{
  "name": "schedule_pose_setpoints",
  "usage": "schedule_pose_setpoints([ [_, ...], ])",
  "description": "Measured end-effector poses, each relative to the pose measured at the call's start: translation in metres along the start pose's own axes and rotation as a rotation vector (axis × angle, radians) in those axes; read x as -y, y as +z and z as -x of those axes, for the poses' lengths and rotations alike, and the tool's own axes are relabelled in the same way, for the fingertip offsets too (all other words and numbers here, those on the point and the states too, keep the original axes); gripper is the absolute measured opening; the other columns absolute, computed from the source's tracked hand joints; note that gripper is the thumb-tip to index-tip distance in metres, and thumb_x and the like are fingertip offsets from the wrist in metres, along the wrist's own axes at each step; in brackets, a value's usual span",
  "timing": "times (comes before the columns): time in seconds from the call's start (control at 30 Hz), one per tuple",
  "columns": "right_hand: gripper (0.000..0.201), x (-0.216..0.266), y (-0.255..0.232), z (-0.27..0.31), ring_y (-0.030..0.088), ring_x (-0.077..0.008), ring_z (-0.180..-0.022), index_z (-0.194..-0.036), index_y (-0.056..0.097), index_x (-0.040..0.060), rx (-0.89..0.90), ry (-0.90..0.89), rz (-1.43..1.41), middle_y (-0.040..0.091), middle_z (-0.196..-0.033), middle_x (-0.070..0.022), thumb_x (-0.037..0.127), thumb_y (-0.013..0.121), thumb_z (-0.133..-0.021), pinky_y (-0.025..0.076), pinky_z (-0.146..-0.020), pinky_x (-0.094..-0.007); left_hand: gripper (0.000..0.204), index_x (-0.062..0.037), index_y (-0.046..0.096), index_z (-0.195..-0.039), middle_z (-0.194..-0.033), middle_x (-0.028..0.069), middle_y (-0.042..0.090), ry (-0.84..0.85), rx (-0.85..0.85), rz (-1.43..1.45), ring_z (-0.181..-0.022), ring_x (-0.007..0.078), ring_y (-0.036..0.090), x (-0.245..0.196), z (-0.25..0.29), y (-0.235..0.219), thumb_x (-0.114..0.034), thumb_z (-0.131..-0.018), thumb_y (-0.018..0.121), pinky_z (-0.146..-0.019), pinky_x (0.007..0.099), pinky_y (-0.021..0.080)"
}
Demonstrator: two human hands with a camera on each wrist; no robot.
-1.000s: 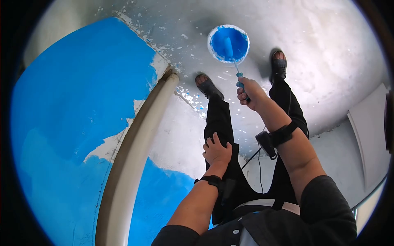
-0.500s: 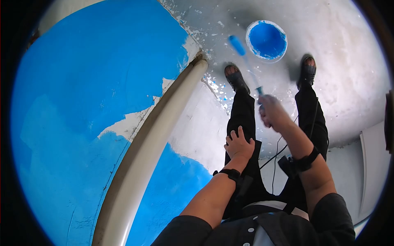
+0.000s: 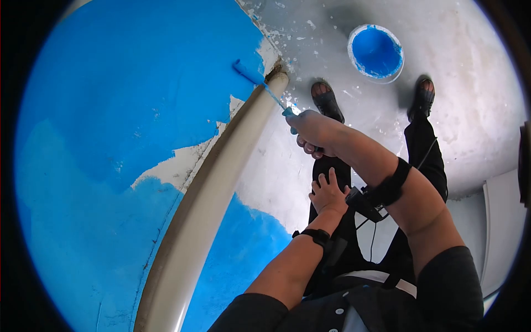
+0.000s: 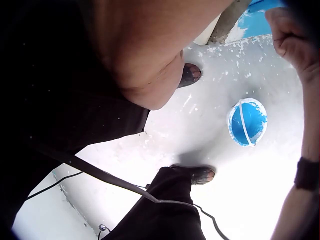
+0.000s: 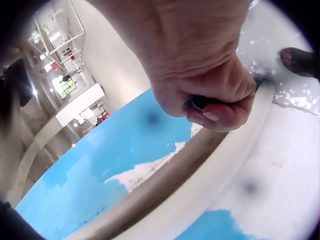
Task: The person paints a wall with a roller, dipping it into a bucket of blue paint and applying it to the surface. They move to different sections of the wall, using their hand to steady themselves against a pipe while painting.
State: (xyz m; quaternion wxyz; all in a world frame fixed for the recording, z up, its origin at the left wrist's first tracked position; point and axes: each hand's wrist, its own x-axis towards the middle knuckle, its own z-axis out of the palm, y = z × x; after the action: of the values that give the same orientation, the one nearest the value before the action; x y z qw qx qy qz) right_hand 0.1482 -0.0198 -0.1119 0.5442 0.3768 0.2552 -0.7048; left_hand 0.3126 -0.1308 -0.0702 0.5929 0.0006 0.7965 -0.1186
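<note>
My right hand (image 3: 316,133) grips the teal handle of a paint roller (image 3: 249,72), its blue head lying over the painted wall (image 3: 138,83) beside the top of the pale pipe (image 3: 221,182). In the right wrist view the fingers (image 5: 225,112) curl round the handle's dark end, and the roller head is hidden. My left hand (image 3: 328,195) rests on the dark trouser leg with its fingers spread. On the floor beyond the feet stands a white bucket (image 3: 350,51) with blue paint inside, its pale wire or strap handle showing in the left wrist view.
White unpainted patches (image 3: 166,169) edge the blue area along the pipe. Paint spatters dot the grey floor (image 3: 310,33). A dark cable (image 4: 115,181) hangs by the legs. A whitish panel (image 3: 498,227) leans at the right. The right wrist view shows a railing (image 5: 67,42) far off.
My right hand has lifted the roller out of the bucket and swung it left to the blue wall. The left hand stays on the leg, while the head view has shifted.
</note>
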Motion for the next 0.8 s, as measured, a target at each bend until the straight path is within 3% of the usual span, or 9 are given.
schedule_pose_setpoints([
  [0.03, 0.036, 0.0, -0.001, 0.003, 0.038, -0.0094, -0.038, -0.09, 0.046, -0.001, -0.007, 0.018, 0.004, 0.04, -0.058, -0.0015, 0.034, 0.041, -0.089, 0.03, -0.033, -0.0253, 0.068, -0.0193, 0.032, -0.13, -0.125, 0.0107, 0.035, -0.015, -0.027, -0.021, -0.113, 0.0322, 0.038, 0.0, -0.002, 0.003, -0.039, -0.071, 0.06, -0.084, 0.0488, 0.038],
  [0.2, 0.037, -0.002, 0.004, 0.035, 0.039, -0.0096, -0.037, -0.089, 0.046, -0.001, 0.036, 0.117, 0.081, 0.044, -0.06, -0.0036, 0.036, 0.042, -0.089, 0.03, -0.031, -0.0247, 0.069, -0.0172, 0.03, -0.131, -0.125, 0.0125, 0.037, 0.007, -0.064, -0.062, -0.113, 0.0323, 0.039, 0.004, -0.002, 0.001, -0.04, -0.072, 0.059, -0.085, 0.0486, 0.038],
  [0.33, 0.032, 0.022, -0.019, -0.001, 0.04, -0.0078, -0.035, -0.081, 0.045, 0.0043, -0.001, 0.066, 0.024, 0.04, -0.053, -0.0002, 0.035, 0.045, -0.088, 0.028, -0.029, -0.0208, 0.068, -0.0168, 0.032, -0.131, -0.125, 0.0132, 0.038, 0.013, -0.044, -0.036, -0.113, 0.0325, 0.039, 0.005, -0.003, -0.006, -0.039, -0.073, 0.059, -0.085, 0.0483, 0.038],
  [0.43, 0.028, 0.04, -0.042, -0.04, 0.039, -0.0055, -0.035, -0.075, 0.041, 0.0083, 0.114, 0.168, -0.066, 0.038, -0.051, 0.0022, 0.033, 0.045, -0.088, 0.027, -0.029, -0.02, 0.068, -0.0168, 0.032, -0.131, -0.124, 0.013, 0.038, 0.023, -0.08, -0.025, -0.113, 0.0318, 0.039, 0.01, -0.006, -0.006, -0.039, -0.073, 0.059, -0.085, 0.0476, 0.039],
  [0.53, 0.025, 0.043, -0.039, -0.03, 0.037, -0.0037, -0.035, -0.073, 0.039, 0.0109, 0.057, 0.165, -0.035, 0.038, -0.051, 0.0038, 0.031, 0.044, -0.088, 0.025, -0.029, -0.0191, 0.068, -0.0165, 0.032, -0.131, -0.123, 0.0128, 0.039, 0.026, -0.078, -0.015, -0.112, 0.0311, 0.04, 0.011, -0.007, -0.01, -0.039, -0.072, 0.06, -0.085, 0.0468, 0.039],
  [0.7, 0.021, 0.026, -0.04, 0.026, 0.035, -0.004, -0.034, -0.08, 0.039, 0.012, 0.214, 0.291, -0.124, 0.039, -0.053, 0.0042, 0.03, 0.044, -0.088, 0.021, -0.029, -0.0181, 0.068, -0.0163, 0.033, -0.13, -0.121, 0.013, 0.04, 0.041, -0.088, 0.005, -0.111, 0.0318, 0.04, 0.011, -0.009, -0.016, -0.039, -0.072, 0.06, -0.084, 0.0472, 0.039],
  [0.8, 0.022, 0.039, -0.061, -0.014, 0.036, -0.0033, -0.035, -0.078, 0.038, 0.0112, 0.207, 0.267, -0.087, 0.04, -0.053, 0.0039, 0.03, 0.044, -0.088, 0.021, -0.029, -0.0176, 0.067, -0.0172, 0.032, -0.131, -0.125, 0.014, 0.039, 0.04, -0.058, 0.027, -0.113, 0.0346, 0.039, 0.015, -0.009, -0.014, -0.038, -0.073, 0.057, -0.084, 0.0503, 0.038],
])
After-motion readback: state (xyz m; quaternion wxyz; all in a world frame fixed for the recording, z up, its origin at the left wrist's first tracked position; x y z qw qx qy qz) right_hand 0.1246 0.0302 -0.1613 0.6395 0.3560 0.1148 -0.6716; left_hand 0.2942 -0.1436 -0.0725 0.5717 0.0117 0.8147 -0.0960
